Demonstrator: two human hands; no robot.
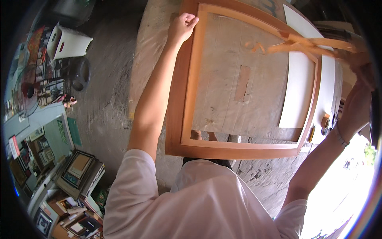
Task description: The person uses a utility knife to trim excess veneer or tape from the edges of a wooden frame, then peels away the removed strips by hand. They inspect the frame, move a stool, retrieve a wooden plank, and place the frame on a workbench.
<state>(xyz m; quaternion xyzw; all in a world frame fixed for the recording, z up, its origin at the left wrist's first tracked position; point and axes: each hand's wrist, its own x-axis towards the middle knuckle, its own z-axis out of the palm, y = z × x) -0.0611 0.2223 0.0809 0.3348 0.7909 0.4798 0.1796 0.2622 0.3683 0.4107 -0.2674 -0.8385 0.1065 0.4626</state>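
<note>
Far left, off the worktop: a white bin (67,41) on the floor, a dark ring-shaped thing (81,73) beside it, and below those a stack of framed pictures (79,169) leaning together. Your left hand (182,26) is at the top left corner of the wooden frame (187,99), fingers curled over the outer edge, gripping it. The frame lies flat on the worktop (149,51), large and orange-brown, open in the middle so the pale board (234,47) under it shows through, with a brown patch of tape (241,83) near the centre. The frame's near rail sits close to your chest, the far rail up at the top of the view. A white sheet (298,91) lies under the frame's right side, running past the right rail. Strips of orange-brown tape (306,44) stretch across the frame's top right corner toward your right hand (360,65), which is at the right rim of the view, blurred; it seems closed on the tape end, but can't tell for sure. A bracelet (340,137) is on that wrist. Just beside the right rail, low, a tape roll (325,120) sits on the worktop.
</note>
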